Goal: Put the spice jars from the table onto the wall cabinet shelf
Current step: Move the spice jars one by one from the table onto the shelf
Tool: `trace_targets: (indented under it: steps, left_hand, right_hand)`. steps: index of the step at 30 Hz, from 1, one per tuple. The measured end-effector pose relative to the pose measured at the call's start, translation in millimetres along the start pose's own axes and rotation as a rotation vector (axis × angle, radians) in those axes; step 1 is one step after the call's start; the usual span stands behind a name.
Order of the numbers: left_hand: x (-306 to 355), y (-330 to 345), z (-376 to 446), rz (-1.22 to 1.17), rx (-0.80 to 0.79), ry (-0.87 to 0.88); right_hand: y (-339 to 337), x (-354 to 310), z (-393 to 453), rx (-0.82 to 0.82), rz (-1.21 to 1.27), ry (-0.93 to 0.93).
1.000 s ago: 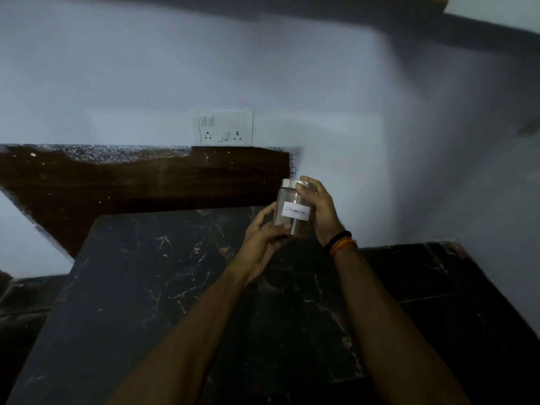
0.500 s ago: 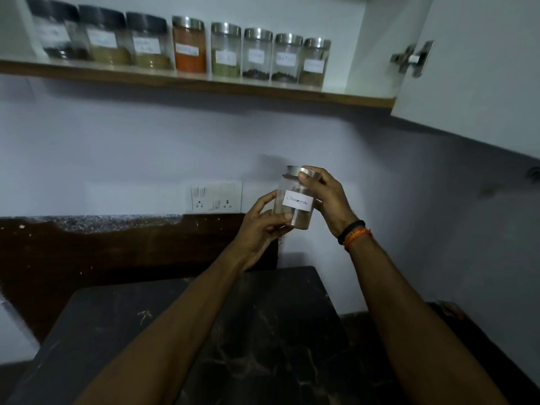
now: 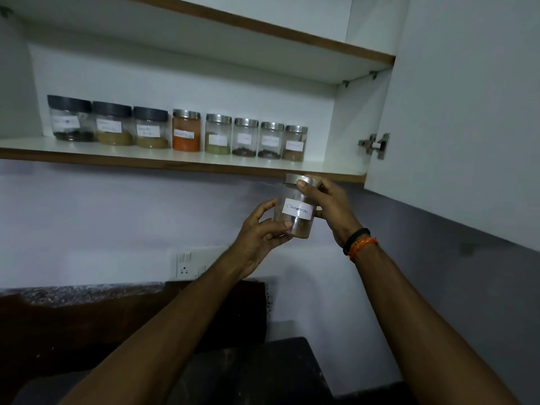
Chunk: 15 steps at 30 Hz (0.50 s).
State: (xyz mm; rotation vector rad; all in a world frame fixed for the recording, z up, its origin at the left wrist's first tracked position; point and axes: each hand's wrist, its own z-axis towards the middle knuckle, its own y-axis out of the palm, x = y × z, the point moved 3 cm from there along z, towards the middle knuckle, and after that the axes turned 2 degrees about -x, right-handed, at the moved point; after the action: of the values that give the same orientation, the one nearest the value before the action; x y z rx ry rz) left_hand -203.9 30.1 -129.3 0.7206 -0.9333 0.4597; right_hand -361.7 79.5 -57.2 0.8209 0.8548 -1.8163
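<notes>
Both hands hold up a clear spice jar [image 3: 296,213] with a steel lid and a white label reading Cinnamon, brown powder at its bottom. My left hand [image 3: 260,235] cups its lower left side. My right hand [image 3: 330,207] grips the lid and right side. The jar's lid is just under the front edge of the wall cabinet shelf [image 3: 175,163], near its right end. Several labelled spice jars [image 3: 187,130] stand in a row on that shelf, the rightmost [image 3: 294,143] directly above the held jar.
The open cabinet door [image 3: 467,112] hangs at the right, its hinge [image 3: 375,144] close to my right hand. A second shelf [image 3: 263,27] runs above. A wall socket [image 3: 187,264] sits below my left hand. The dark marble table [image 3: 248,372] lies under my arms.
Both hands have lifted the jar from above the table up to just under the shelf edge. My view has tilted upward, bringing the cabinet shelf and its row of jars into sight.
</notes>
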Motion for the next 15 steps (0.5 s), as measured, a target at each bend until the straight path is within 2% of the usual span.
trace_targets:
  steps: [7,15]
  left_hand:
    - [27.0,23.6,29.8,0.142,-0.058,0.035]
    - [67.6,44.0,83.0,0.39,-0.128,0.036]
  right_hand:
    - [-24.2,-28.2,29.1,0.06,-0.088,-0.009]
    - [-52.1,-48.5,68.5,0.142,-0.06,-0.018]
